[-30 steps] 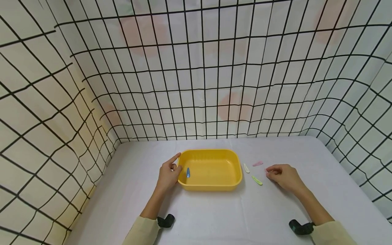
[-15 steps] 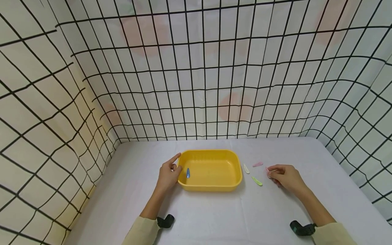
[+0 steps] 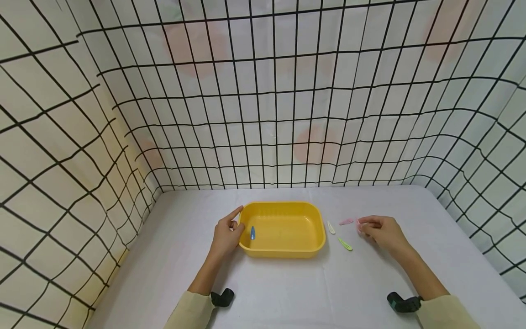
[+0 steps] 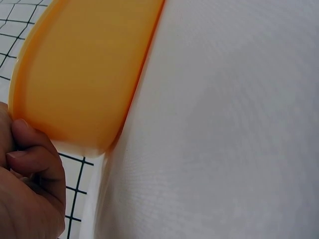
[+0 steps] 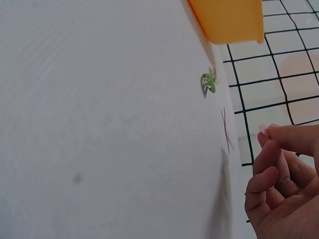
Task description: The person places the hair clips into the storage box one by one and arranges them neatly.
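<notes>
A yellow plastic tub (image 3: 283, 252) stands on the white-covered table. My left hand (image 3: 227, 235) grips its left rim, thumb over the edge and index finger along the outside. Inside the tub, near that hand, lies a blue snap hair clip (image 3: 252, 232). Right of the tub, my right hand (image 3: 384, 234) pinches a pink hair clip (image 5: 263, 130) between thumb and fingers, mostly hidden by them. A second pink hair clip (image 3: 346, 221) lies just left of the hand. Beside the tub are a white hair clip (image 3: 331, 227) and a green one with pale stripes (image 5: 208, 83).
Black wire grid panels (image 3: 283, 105) backed with white cloth rise behind the table and along both sides. The white tablecloth (image 3: 287, 292) stretches in front of the tub. A dark device (image 3: 404, 303) sits at each wrist.
My right hand has shifted slightly toward the back of the table with the pink hair clip. The left hand, tub and loose hair clips have stayed in place.
</notes>
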### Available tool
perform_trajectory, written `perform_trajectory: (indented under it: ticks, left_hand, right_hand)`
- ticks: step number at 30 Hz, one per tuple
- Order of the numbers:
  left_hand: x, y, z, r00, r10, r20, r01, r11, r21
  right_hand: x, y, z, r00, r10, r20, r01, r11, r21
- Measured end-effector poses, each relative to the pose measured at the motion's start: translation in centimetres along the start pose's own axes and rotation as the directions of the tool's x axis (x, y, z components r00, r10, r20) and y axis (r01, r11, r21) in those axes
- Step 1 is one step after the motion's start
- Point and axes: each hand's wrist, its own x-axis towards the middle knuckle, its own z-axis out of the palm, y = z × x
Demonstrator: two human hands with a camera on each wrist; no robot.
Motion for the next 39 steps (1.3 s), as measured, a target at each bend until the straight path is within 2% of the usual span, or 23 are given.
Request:
perform_trajectory:
  ticks: [9,16,23,31,39]
  left_hand:
    - [0.0,-0.1,0.0,1.000,-0.005,0.000,0.005,1.000,-0.007]
    - [0.1,-0.3,0.1,1.000,-0.003,0.004,0.003,1.000,-0.023]
    - [0.2,-0.5,0.1,0.999,0.045,0.005,-0.045,0.998,-0.033]
    - [0.0,-0.5,0.0,1.000,0.023,0.004,-0.023,0.999,-0.030]
    - [0.0,-0.3,0.1,0.999,0.035,0.011,-0.035,0.999,-0.035]
  right_hand:
    - [0.4,-0.9,0.2,0.999,0.011,0.036,-0.016,0.992,0.126]
    - [0.7,-2.5,0.7,0.999,0.006,0.047,-0.012,0.992,0.124]
    - [1.1,-4.5,1.6,0.998,-0.018,0.064,0.005,0.982,0.191]
    - [1.3,-6.8,2.7,0.995,-0.029,0.092,0.006,0.972,0.234]
    - [1.3,-8.7,3.7,0.990,-0.083,0.110,0.050,0.959,0.277]
